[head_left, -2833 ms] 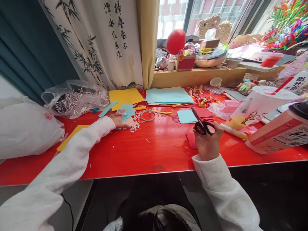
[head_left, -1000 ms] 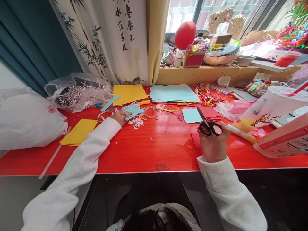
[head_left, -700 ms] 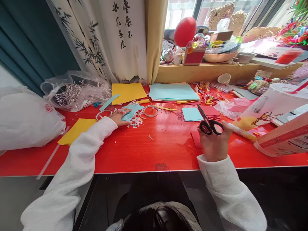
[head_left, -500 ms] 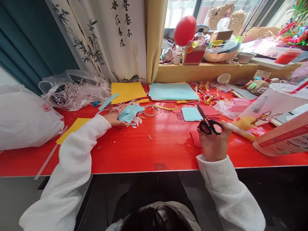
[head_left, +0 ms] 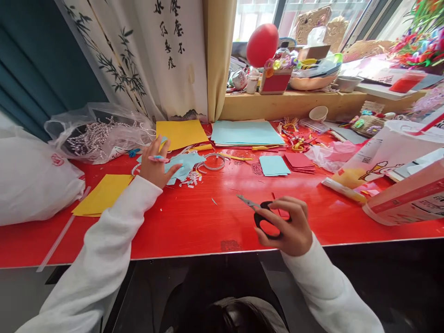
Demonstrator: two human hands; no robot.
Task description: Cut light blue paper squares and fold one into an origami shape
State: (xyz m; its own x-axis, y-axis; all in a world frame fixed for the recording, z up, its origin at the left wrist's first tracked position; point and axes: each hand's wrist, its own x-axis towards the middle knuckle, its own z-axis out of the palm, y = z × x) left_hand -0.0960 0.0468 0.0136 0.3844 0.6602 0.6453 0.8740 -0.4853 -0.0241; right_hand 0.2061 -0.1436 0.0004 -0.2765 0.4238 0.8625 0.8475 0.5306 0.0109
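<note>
My right hand [head_left: 291,222] has black-handled scissors [head_left: 255,208] in its grip above the front of the red table, blades pointing left and up. A piece of red paper behind them is mostly hidden by this hand. At the left, my left hand [head_left: 156,164] is open, its fingers spread and thumb held apart, with a pink-and-blue ring on one finger. Beside its thumb lie crumpled light-blue paper scraps [head_left: 189,163]. Part of a light-blue strip [head_left: 163,142] shows between its fingers; I cannot tell whether they touch it.
Yellow sheets [head_left: 182,134] and a light-blue paper stack [head_left: 247,133] lie at the back. Small blue cards [head_left: 274,165] sit beside red cards [head_left: 299,163]. Plastic cups [head_left: 378,150] stand at the right. Bags, one holding beads [head_left: 95,138], crowd the left. A tape roll [head_left: 214,162] lies mid-table.
My right hand has brought the scissors left and down, turning the blades leftward. My left hand has shifted left off the blue scraps, its fingers now raised and spread.
</note>
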